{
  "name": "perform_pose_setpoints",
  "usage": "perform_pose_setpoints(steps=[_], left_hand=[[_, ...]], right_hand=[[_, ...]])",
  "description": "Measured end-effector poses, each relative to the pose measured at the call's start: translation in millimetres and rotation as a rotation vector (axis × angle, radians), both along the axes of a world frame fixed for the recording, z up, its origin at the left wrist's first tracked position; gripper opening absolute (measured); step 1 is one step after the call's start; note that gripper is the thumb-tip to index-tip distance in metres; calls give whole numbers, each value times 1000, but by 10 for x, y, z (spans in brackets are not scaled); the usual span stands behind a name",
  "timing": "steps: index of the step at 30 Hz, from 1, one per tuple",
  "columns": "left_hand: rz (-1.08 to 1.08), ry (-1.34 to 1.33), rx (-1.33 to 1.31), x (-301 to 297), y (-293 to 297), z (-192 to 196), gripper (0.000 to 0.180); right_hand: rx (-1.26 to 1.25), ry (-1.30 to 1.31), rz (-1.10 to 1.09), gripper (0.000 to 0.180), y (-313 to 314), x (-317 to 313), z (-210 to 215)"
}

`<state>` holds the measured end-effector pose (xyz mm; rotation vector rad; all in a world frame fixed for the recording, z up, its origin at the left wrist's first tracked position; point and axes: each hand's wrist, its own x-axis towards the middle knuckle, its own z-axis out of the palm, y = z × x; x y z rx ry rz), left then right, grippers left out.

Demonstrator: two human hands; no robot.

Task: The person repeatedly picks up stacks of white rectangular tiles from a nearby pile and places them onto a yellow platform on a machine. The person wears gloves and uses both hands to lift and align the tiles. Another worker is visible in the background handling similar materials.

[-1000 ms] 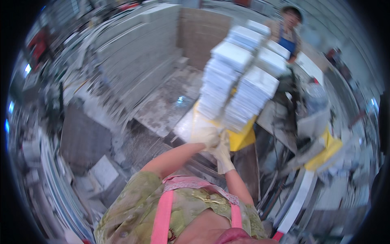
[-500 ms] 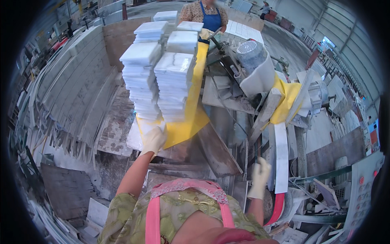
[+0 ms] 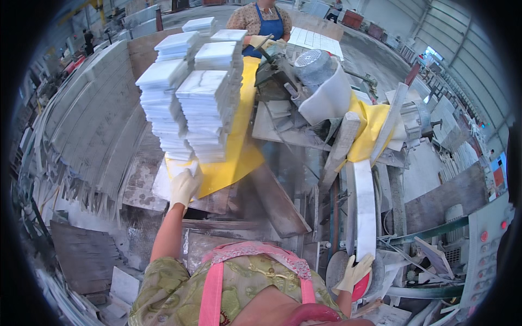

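Observation:
My left hand [image 3: 185, 188], in a pale glove, has its fingers curled at the edge of a white tile [image 3: 178, 166] by the foot of the tall tile stacks. Part of that tile is hidden by the hand. Those stacks of white, grey-veined marble tiles [image 3: 202, 103] stand on a yellow sheet [image 3: 228, 178]. On the right, my gloved right hand [image 3: 353, 275] has its fingers spread, at the near end of a long white stone strip [image 3: 363, 209]. A red band [image 3: 361, 289] curves beside that hand.
A machine with a grey motor [image 3: 315, 68] and yellow cloth cover [image 3: 367, 127] stands right of the stacks. Long stone slabs [image 3: 89, 114] lean at left. A co-worker in a blue apron [image 3: 270, 27] is at the far side. A control panel [image 3: 485, 255] stands at right.
My right hand has come down and opened at the near end of the white strip. My left hand stays at the tile. The whole view has shifted, so the stacks appear farther left.

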<state>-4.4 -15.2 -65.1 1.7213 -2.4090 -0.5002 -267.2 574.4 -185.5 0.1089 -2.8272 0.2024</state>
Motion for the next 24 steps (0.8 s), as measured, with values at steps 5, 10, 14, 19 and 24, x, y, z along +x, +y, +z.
perform_pose_setpoints(steps=[5,10,14,19,24], left_hand=[[-14,-40,-48,-7,-6,-28,53],[-17,-2,-42,-1,6,-19,52],[-12,-25,-36,24,-30,-31,53],[4,-41,-69,51,-121,-143,52],[-54,-77,-89,147,-305,-354,55]], right_hand=[[91,-118,32,86,-152,106,534],[42,-327,40,82,-175,-106,785],[163,-76,461,91,11,-172,787],[133,-222,495,88,144,-264,732],[250,-77,436,78,149,-261,586]])
